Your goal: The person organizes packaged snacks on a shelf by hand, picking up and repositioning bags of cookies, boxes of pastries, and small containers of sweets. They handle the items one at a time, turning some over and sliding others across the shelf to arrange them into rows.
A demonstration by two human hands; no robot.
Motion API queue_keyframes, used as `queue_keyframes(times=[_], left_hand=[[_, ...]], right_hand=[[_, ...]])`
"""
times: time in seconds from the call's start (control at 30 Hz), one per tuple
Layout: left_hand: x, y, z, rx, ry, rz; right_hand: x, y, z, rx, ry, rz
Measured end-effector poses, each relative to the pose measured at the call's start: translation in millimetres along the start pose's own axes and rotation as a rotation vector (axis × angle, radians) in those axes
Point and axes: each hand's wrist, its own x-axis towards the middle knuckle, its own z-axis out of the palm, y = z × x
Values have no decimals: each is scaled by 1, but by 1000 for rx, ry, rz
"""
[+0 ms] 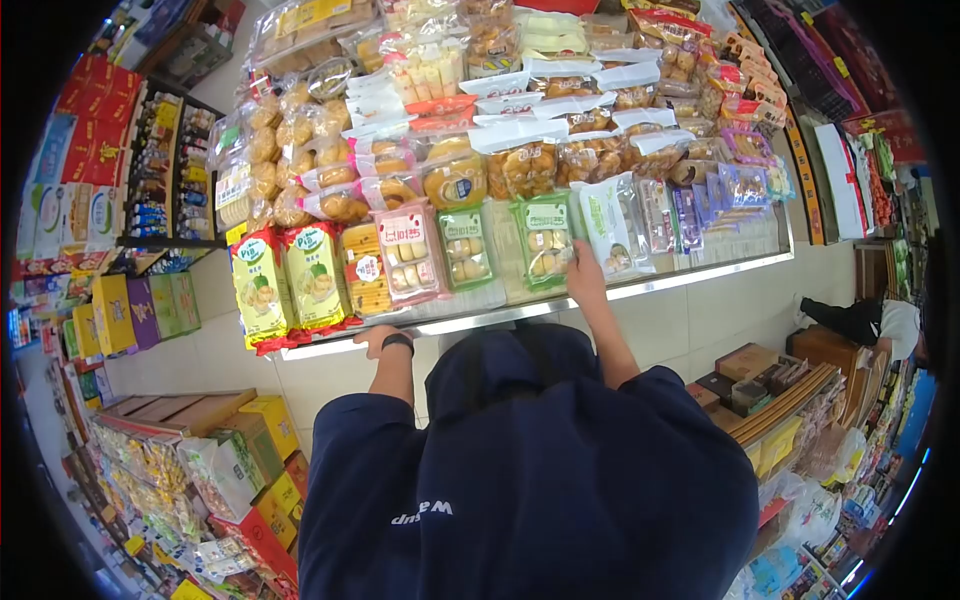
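Observation:
My left hand, with a dark band on its wrist, rests curled on the metal front edge of the display table. My right hand grips the right side of a green-framed pack of round pastries near that edge. Left of this pack, across a bare strip, lies a similar green pack, beside a pink pack. To the right of my right hand is a white and clear bag of food. The fingertips of my right hand are partly hidden.
Yellow-green bags stand at the front left corner. Rows of bagged breads fill the table behind. Stacked boxes stand on the left floor side, and a shelf with boxes on the right. Another person's sleeve shows far right.

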Motion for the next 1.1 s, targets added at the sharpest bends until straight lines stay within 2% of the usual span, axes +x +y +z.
queue_keyframes(times=[0.07,0.17,0.27,0.33,0.43,0.53,0.63,0.73,0.83,0.93,1.03,1.1], left_hand=[[-4,2,-2,-23,4,-19],[-1,2,1,-43,24,-37],[-3,3,0,-69,41,-66],[-1,3,2,-77,52,-78],[9,0,6,-56,64,-71],[7,0,4,-60,47,-55],[5,0,1,-101,22,-57],[1,1,1,-121,-6,-68],[0,3,1,-109,15,-78],[-13,8,-4,-143,4,-96],[-2,4,2,-114,48,-72],[6,2,4,-92,67,-71]], right_hand=[[-6,-22,-4,-195,29,-23],[-20,-55,-8,-371,151,-210],[-32,-120,-1,-233,-47,-337],[-21,-127,24,139,-309,-350],[4,-101,78,280,-509,-119],[28,-83,91,249,-461,153],[36,-70,89,360,-353,174],[42,-67,77,438,-374,262],[45,-66,80,461,-358,286],[46,-64,90,350,-314,255],[43,-67,96,377,-386,254],[43,-69,111,298,-557,287]])
